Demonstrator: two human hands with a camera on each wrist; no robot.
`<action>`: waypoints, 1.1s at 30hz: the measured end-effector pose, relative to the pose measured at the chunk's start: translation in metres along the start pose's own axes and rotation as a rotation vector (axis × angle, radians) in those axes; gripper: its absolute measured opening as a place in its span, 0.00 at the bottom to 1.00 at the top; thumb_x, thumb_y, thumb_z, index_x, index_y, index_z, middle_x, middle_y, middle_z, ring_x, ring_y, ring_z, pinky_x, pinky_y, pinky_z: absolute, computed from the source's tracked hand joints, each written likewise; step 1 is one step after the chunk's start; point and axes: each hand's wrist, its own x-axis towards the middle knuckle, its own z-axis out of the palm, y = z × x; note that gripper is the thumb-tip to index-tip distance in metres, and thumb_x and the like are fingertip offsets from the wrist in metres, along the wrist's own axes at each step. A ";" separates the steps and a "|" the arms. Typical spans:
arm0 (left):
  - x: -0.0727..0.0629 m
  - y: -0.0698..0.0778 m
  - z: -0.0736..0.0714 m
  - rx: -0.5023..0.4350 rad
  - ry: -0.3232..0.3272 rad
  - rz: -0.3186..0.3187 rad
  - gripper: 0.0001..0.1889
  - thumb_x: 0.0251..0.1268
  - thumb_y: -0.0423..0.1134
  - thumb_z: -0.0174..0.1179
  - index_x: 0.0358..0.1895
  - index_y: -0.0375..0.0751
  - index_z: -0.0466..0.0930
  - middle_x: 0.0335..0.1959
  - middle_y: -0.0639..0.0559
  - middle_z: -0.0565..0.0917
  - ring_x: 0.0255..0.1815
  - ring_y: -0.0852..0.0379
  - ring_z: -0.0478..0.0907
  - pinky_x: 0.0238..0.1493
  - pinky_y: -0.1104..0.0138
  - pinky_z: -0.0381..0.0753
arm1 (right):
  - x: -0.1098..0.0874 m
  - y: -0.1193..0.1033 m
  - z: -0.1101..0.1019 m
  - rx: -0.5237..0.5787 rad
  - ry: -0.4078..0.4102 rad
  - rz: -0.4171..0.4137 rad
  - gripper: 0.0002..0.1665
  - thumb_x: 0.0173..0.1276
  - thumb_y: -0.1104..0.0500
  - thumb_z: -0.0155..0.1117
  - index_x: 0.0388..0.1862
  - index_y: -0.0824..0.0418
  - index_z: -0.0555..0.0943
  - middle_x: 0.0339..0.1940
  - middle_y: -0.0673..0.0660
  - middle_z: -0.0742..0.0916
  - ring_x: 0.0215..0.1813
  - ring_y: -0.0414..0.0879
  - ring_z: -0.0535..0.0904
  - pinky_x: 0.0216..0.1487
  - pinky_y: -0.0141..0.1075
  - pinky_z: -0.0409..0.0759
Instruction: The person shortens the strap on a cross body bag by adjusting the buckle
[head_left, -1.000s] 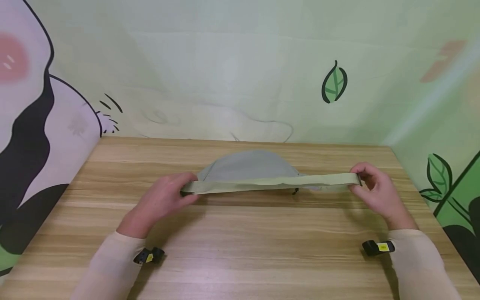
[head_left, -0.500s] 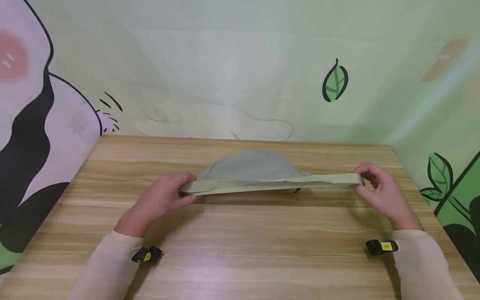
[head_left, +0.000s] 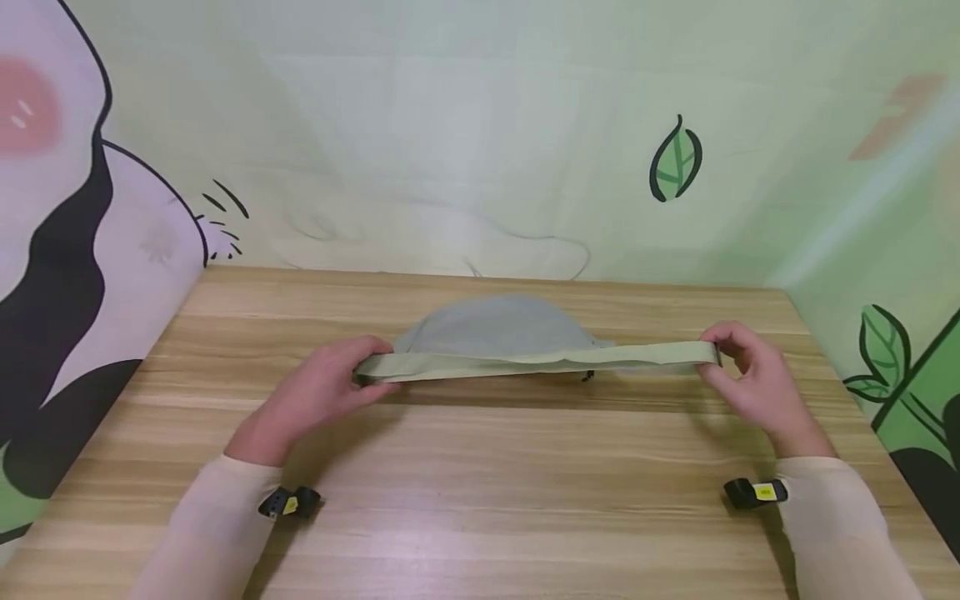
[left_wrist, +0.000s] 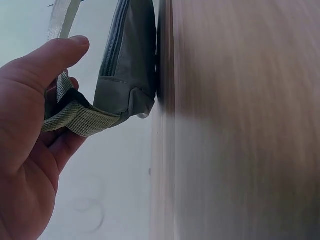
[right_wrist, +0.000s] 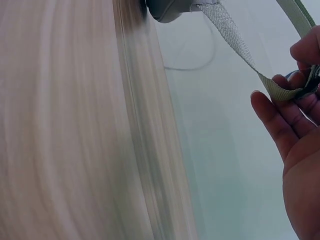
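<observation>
A grey waist bag [head_left: 502, 325] with a rounded top edge lies near the back of the table, and its pale green webbing strap [head_left: 525, 365] is stretched across in front of it. The strap's left end is gripped between thumb and fingers of my left hand [head_left: 307, 400]. In the left wrist view a dark buckle or slider [left_wrist: 75, 96] sits at that grip, and a zipper [left_wrist: 114, 42] runs along the bag's side. My right hand [head_left: 761, 392] pinches the strap's other end, where the strap [right_wrist: 235, 42] folds back through a dark fitting.
The wood-grain table [head_left: 480, 500] spreads in front of the bag. A printed backdrop [head_left: 450, 150] with a leaf and cartoon figure rises behind and at both sides. Small black wrist cameras [head_left: 753, 493] are worn on both sleeves.
Both hands keep hold of the strap, which stays stretched between them. The hands have shifted only slightly, the left a little to the left. The head view has tilted a bit.
</observation>
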 end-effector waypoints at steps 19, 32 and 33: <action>-0.006 -0.008 -0.003 -0.090 -0.023 0.049 0.17 0.62 0.33 0.79 0.53 0.38 0.86 0.43 0.51 0.90 0.40 0.59 0.82 0.43 0.64 0.87 | 0.000 0.001 -0.004 -0.020 0.024 0.028 0.21 0.62 0.82 0.65 0.42 0.57 0.82 0.42 0.47 0.84 0.46 0.29 0.79 0.53 0.17 0.73; -0.008 -0.010 -0.006 -0.171 -0.081 0.016 0.15 0.68 0.37 0.76 0.54 0.42 0.86 0.44 0.55 0.89 0.44 0.59 0.82 0.47 0.65 0.88 | -0.001 -0.005 -0.001 0.043 0.072 -0.001 0.20 0.61 0.85 0.62 0.43 0.64 0.82 0.42 0.42 0.84 0.46 0.31 0.80 0.55 0.18 0.75; -0.008 -0.010 -0.007 -0.189 -0.089 0.001 0.14 0.70 0.38 0.75 0.54 0.43 0.86 0.44 0.55 0.88 0.44 0.59 0.81 0.46 0.64 0.87 | -0.001 -0.005 0.000 0.047 0.076 -0.002 0.19 0.61 0.85 0.61 0.44 0.66 0.81 0.42 0.41 0.84 0.46 0.31 0.80 0.55 0.18 0.75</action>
